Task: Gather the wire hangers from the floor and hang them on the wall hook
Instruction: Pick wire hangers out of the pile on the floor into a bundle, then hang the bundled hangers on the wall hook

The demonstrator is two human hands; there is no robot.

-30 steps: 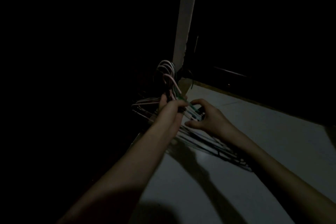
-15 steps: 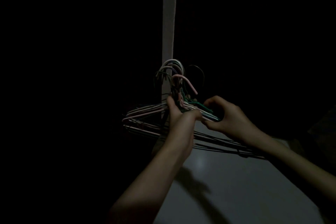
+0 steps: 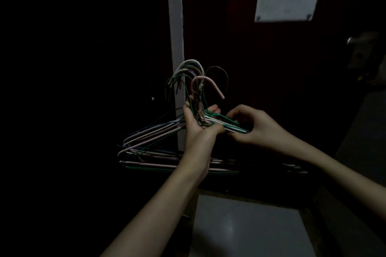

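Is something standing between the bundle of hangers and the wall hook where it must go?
Cannot tell: no wall hook shows in this dark view. The left hand and right hand hold the hangers before a pale post.

Left of frame: lost in darkness.
Door handle (image 3: 355, 39): dim, blurred.
Hanger bundle (image 3: 158, 144): right ends fade into shadow.
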